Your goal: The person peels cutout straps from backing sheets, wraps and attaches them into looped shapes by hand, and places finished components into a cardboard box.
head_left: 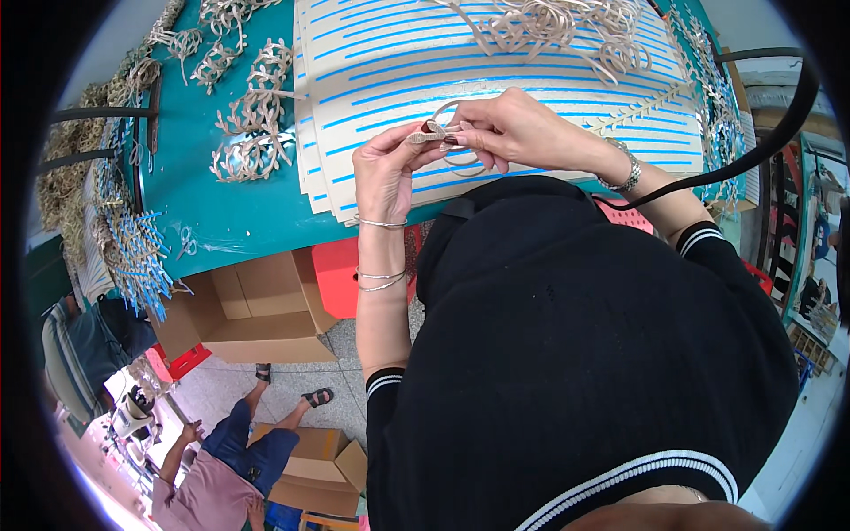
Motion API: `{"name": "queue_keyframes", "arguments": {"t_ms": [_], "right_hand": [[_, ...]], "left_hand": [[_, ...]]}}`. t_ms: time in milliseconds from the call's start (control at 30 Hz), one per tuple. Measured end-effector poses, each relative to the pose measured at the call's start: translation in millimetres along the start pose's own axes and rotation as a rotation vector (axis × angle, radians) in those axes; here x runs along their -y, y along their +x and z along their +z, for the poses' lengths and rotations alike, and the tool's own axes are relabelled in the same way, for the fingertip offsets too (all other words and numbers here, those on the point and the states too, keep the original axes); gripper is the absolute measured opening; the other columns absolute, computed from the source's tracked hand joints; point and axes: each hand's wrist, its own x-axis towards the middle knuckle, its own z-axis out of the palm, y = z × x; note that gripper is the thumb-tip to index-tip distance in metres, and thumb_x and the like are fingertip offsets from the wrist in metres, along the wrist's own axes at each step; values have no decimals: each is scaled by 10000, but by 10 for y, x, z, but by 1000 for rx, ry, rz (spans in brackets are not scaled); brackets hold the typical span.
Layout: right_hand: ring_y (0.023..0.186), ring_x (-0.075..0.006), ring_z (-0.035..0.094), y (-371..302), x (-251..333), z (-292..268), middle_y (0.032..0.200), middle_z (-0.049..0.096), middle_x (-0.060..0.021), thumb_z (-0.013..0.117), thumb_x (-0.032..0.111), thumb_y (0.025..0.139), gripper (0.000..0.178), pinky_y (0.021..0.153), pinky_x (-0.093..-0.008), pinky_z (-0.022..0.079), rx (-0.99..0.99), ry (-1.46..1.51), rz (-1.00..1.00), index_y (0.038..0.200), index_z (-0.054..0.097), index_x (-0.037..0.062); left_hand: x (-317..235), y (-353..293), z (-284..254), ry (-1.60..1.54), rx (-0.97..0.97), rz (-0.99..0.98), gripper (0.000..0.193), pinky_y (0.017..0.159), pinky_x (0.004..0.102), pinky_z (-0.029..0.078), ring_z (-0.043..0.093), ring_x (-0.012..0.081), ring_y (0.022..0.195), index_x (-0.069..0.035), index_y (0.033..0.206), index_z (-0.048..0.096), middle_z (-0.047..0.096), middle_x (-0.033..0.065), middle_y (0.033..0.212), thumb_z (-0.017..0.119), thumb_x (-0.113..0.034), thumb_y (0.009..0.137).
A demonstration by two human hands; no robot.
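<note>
Both my hands meet over the striped sheets, pinching one beige strip that looks like flat leather-like cord. My left hand has its thumb and fingers closed on the strip's folded part. From the other side my right hand grips the same strip, fingertips nearly touching the left ones. A thin loop of it curves out above and below the fingers. The fingers hide the exact spot where it is pinched. Underneath lie stacked pale sheets with blue stripes.
A tangle of beige strips lies on the sheets' far side. Leafy beige garlands and small scissors rest on the teal table. Bundled strands hang at the left edge. An open cardboard box stands below; another person sits behind.
</note>
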Motion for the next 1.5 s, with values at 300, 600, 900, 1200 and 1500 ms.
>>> {"name": "queue_keyframes", "arguments": {"t_ms": [300,600,900,1200,1500], "right_hand": [[473,-108,598,-81,-87,-100,558,592,-44,466,198,945,261,446,-232,464,61,82,73,793,555,5],[470,-152,604,-238,182,-99,559,588,-65,483,198,941,216,455,-259,475,-30,-43,109,1023,571,19],[445,-164,568,-335,113,3,507,540,-67,569,133,877,227,422,-270,411,-419,-388,-176,1096,610,90],[441,-246,538,-407,112,64,512,532,-105,603,150,843,230,428,-335,386,-443,-515,-181,1063,626,83],[489,-226,605,-421,98,26,552,577,-127,573,118,859,213,460,-308,449,-379,-447,-82,1056,634,65]], "left_hand": [[41,-12,10,-74,159,-73,213,754,339,582,659,295,852,138,1017,584,633,234,940,561,-8,863],[-2,-50,109,37,156,-48,215,775,335,576,658,296,862,142,1016,580,632,236,952,549,-14,873],[-68,-63,326,81,152,7,220,771,330,570,664,290,846,143,1024,577,636,238,934,522,-25,892],[-76,-67,371,59,163,-28,223,789,344,570,659,298,867,136,1045,571,633,236,957,515,-14,890],[-76,-60,368,42,224,-65,259,841,382,549,642,315,914,143,1071,544,614,247,1010,547,-27,876]]}}
